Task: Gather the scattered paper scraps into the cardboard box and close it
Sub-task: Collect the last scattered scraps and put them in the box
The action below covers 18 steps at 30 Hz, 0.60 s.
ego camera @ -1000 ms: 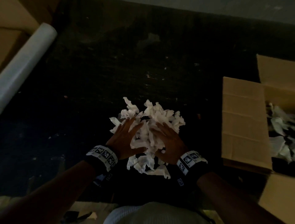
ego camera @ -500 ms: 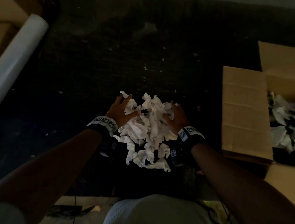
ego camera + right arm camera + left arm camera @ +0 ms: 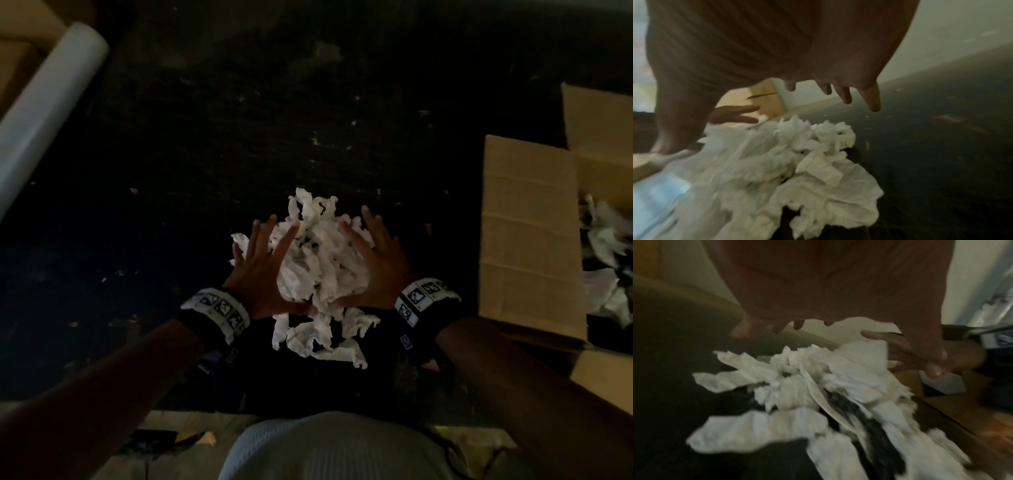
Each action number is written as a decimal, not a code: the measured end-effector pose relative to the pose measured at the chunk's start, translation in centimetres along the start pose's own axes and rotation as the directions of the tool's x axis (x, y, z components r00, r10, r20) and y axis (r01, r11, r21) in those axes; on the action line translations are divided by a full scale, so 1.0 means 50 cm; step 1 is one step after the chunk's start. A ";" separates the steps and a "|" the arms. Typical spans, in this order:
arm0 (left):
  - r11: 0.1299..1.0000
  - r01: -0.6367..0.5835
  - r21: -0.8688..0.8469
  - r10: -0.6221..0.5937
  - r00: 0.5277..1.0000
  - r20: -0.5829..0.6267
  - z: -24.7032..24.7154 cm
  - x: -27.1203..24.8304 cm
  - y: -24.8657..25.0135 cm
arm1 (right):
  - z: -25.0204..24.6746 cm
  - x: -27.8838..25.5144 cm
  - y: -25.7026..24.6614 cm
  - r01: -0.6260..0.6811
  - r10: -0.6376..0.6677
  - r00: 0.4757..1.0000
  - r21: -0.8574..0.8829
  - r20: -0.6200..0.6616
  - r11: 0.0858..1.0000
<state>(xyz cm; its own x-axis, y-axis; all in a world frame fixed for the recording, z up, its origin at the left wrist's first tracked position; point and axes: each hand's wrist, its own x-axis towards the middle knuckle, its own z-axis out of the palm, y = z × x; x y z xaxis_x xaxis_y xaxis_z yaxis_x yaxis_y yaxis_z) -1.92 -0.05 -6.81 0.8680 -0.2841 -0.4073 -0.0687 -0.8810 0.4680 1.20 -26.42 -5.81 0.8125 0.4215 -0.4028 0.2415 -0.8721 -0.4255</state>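
A heap of crumpled white paper scraps [image 3: 318, 267] lies on the dark floor in front of me. My left hand [image 3: 262, 253] is at its left side and my right hand [image 3: 375, 253] at its right side, both with straight, spread fingers against the heap and gripping nothing. A few scraps [image 3: 322, 339] trail nearer my body, outside the hands. The wrist views show each palm over the scraps [image 3: 797, 386] [image 3: 787, 162], blurred. The open cardboard box [image 3: 531, 233] stands to the right, with scraps inside [image 3: 606, 246].
A white roll [image 3: 44, 102] lies slanted at the upper left beside tan cardboard. Small white specks dot the dark floor beyond the heap. The box's near flap [image 3: 609, 380] sticks out at the lower right. My knee fills the bottom centre.
The hands lay on top of the heap, then reached round its far side with curled fingers. Now they have drawn apart to its two sides with fingers straightened.
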 end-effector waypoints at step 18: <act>0.984 0.134 0.115 -0.136 0.991 0.015 0.104 0.082 0.011 | 0.123 0.131 -0.043 -0.083 0.085 0.996 -0.146 0.005 0.986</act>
<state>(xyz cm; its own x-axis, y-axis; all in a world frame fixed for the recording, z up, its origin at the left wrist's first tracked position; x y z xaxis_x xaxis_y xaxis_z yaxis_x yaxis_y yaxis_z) -0.96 -3.68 -12.32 0.8619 -0.1670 -0.4788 -0.0084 -0.9487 0.3160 2.73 -20.28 -12.52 0.8271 0.3472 -0.4419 0.2478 -0.9311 -0.2677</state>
